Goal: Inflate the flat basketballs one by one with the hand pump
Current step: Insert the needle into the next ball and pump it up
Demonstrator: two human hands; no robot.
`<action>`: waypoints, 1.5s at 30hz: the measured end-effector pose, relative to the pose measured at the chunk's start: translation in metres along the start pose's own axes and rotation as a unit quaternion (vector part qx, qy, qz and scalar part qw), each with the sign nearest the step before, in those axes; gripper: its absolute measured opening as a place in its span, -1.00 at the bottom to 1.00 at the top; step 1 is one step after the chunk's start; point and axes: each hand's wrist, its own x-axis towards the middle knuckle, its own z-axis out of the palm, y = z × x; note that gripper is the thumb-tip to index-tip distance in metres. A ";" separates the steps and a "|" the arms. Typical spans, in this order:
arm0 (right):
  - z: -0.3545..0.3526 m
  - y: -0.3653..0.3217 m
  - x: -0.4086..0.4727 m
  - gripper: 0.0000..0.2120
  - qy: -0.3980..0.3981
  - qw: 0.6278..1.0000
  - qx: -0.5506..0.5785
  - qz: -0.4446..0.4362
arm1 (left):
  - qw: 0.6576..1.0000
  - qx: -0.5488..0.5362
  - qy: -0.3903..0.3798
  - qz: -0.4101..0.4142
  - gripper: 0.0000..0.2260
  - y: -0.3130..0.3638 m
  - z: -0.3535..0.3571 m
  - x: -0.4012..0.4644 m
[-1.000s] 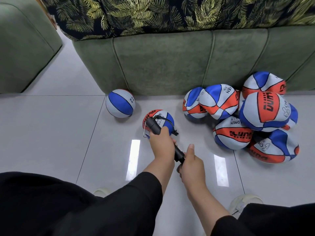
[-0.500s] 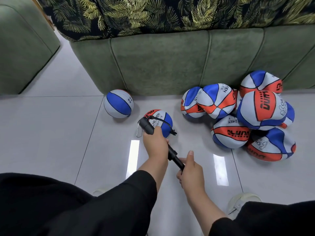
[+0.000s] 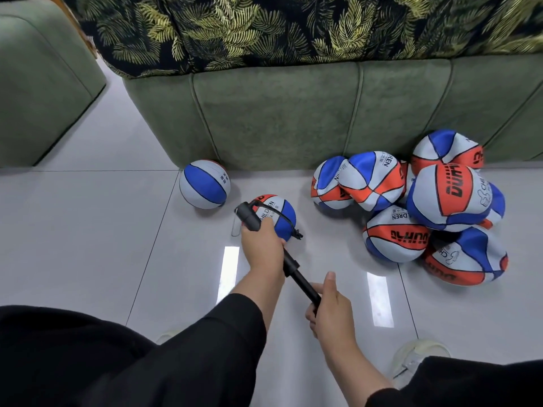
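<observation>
Two hands are seen on a black hand pump [image 3: 266, 242]: its barrel is gripped by the left hand [image 3: 262, 251], its handle enclosed by the right hand [image 3: 330, 311]. A small basketball [image 3: 279, 214] on the tiled floor [image 3: 88, 230] is joined to it by hose, with flat basketballs [image 3: 411, 207] piled against the green sofa [image 3: 293, 113].

Just beyond the left hand [image 3: 262, 245] lies a small red, white and blue basketball [image 3: 277, 214]; a rounder blue-and-white ball [image 3: 204, 183] sits further left, a heap of limp balls [image 3: 426, 207] right, against the green fabric sofa [image 3: 279, 113].

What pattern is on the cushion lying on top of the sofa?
Yellow-green fern or palm leaves on a dark, near-black ground, on the cushion atop the sofa; head view.
</observation>
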 end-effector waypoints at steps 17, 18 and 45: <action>0.005 -0.016 0.001 -0.42 0.007 1.000 0.025 0.006 | 0.998 0.020 -0.064 -0.011 -0.91 -0.013 0.008 -0.026; 0.002 -0.016 0.000 -0.44 0.007 1.000 0.027 0.004 | 0.998 0.020 -0.066 -0.004 -0.92 -0.010 0.008 -0.024; -0.005 -0.005 -0.006 -0.49 0.030 1.000 0.007 0.003 | 0.999 0.007 -0.028 -0.024 -0.94 0.007 0.003 -0.004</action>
